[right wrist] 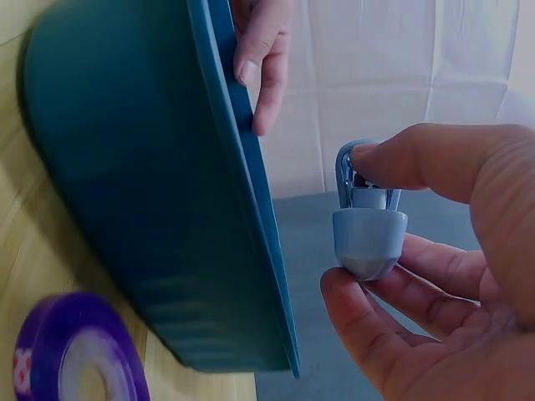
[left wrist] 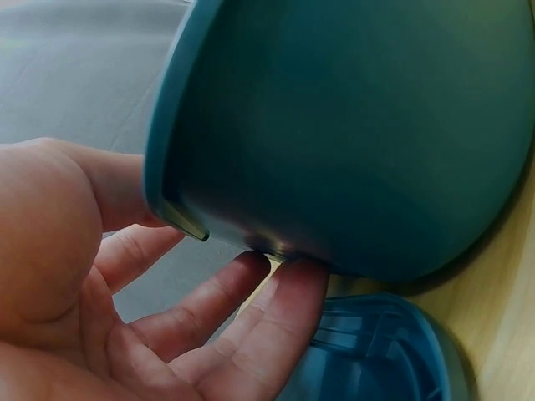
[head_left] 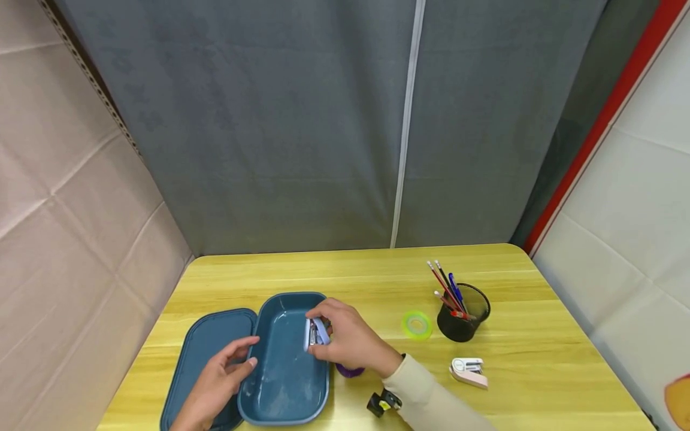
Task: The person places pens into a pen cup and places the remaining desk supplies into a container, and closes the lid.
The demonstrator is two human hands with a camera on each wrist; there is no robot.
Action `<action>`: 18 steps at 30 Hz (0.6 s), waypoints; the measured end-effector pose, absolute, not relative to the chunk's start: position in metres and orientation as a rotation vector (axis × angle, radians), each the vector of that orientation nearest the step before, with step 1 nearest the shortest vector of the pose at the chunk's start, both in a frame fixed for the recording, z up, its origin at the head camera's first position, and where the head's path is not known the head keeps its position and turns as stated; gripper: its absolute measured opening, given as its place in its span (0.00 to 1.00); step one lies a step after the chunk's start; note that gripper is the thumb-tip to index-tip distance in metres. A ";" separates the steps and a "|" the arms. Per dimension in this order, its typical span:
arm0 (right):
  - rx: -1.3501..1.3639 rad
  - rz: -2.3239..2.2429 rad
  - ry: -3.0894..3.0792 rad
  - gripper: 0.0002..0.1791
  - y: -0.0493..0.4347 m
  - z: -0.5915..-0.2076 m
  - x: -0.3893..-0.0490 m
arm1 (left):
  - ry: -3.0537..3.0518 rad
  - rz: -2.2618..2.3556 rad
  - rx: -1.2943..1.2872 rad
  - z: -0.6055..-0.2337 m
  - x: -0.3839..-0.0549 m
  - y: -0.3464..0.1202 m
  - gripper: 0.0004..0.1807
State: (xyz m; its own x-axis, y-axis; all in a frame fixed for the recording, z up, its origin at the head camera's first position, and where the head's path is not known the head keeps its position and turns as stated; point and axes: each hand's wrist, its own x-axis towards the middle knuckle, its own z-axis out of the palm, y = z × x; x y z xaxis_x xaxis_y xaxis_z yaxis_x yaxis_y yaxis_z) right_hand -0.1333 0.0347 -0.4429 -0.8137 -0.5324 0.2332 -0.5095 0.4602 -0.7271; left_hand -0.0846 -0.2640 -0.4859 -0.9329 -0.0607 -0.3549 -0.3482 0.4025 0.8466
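A light blue stapler (head_left: pixel 317 333) is pinched between the thumb and fingertips of my right hand (head_left: pixel 347 335), over the right rim of a deep blue plastic box (head_left: pixel 283 377). The right wrist view shows the stapler (right wrist: pixel 369 234) end-on, above the rim. At the box's left rim, my left hand (head_left: pixel 223 374) grips the wall. In the left wrist view, its thumb reaches over the rim and other fingers (left wrist: pixel 284 326) touch the outside of the wall. Beneath that hand lies the matching blue lid (head_left: pixel 215 329).
Right of the box is a purple tape roll (right wrist: pixel 63 351), partly hidden by my right hand in the head view. Farther right are a green tape roll (head_left: pixel 417 325), a black mesh cup (head_left: pixel 458 329) with pencils and pens, and a pale pink stapler (head_left: pixel 469 372).
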 end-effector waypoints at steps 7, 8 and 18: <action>-0.992 -1.212 2.680 0.29 0.019 -0.442 -0.134 | 2.376 1.583 -0.352 -0.488 -0.084 -0.264 0.28; -0.994 -1.203 2.682 0.29 0.017 -0.443 -0.134 | 2.376 1.586 -0.353 -0.488 -0.084 -0.264 0.28; -1.011 -1.176 2.692 0.29 0.001 -0.445 -0.134 | 2.392 1.584 -0.371 -0.488 -0.084 -0.262 0.28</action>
